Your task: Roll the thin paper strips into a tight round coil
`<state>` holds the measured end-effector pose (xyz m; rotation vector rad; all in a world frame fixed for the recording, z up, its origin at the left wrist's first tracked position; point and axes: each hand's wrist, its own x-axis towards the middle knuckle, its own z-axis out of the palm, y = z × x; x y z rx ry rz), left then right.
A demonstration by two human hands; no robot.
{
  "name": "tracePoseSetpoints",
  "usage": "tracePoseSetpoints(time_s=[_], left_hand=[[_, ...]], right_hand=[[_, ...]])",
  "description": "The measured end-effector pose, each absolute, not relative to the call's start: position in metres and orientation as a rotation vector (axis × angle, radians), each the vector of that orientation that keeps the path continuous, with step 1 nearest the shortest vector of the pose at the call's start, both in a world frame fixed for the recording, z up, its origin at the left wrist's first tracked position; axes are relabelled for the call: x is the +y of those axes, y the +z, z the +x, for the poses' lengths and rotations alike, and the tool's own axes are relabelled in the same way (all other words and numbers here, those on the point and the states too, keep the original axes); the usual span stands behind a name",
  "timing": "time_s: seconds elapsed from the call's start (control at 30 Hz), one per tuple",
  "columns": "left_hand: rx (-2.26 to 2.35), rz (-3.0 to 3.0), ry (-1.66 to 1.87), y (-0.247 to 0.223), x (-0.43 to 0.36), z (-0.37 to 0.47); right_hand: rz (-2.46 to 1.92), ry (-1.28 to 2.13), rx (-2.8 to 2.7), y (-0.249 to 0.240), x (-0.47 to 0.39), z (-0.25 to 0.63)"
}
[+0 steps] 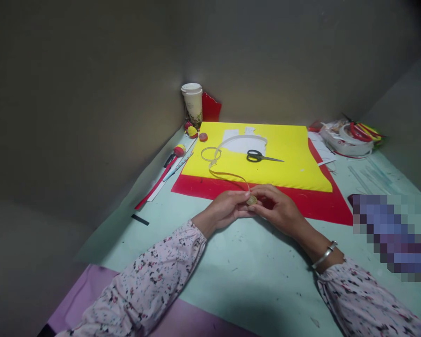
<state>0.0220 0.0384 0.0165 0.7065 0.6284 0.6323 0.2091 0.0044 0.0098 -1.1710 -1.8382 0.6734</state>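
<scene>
My left hand (pixel 228 208) and my right hand (pixel 279 206) meet in the middle over the green table cover. Between their fingertips is a small yellowish rolled coil (pixel 252 200), its flat round face showing. From the fingers a narrow pale strip (pixel 231 174) runs back onto the yellow sheets (pixel 284 140), where it curls into loops. Both hands have closed fingers at the coil; the left palm lies partly beneath it. Dark-handled scissors (pixel 255 156) rest on the yellow sheets beyond the hands, points to the right.
Red sheets (pixel 337 213) lie under the yellow ones. A lidded paper cup (pixel 192 103) stands at the back left, near red-and-yellow balls (pixel 179 150) and a pen (pixel 173 171). At the back right sits a clear bag (pixel 349 140) of supplies. A blurred-out object (pixel 389 234) lies right.
</scene>
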Motion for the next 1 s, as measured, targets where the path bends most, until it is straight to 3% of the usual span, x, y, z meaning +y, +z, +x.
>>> tracePoseSetpoints(time_s=[0.5,1.0], left_hand=[[0.638,0.692,0.657,0.0149,0.0388,0.0232],[0.617,0.709,0.644,0.0137,0.0384,0.0212]], right_hand=[[-1.195,0.536,-1.832,0.0056,0.0050,0.2063],[-1.177,0.715,-1.836,0.0099,0.0039,0.2100]])
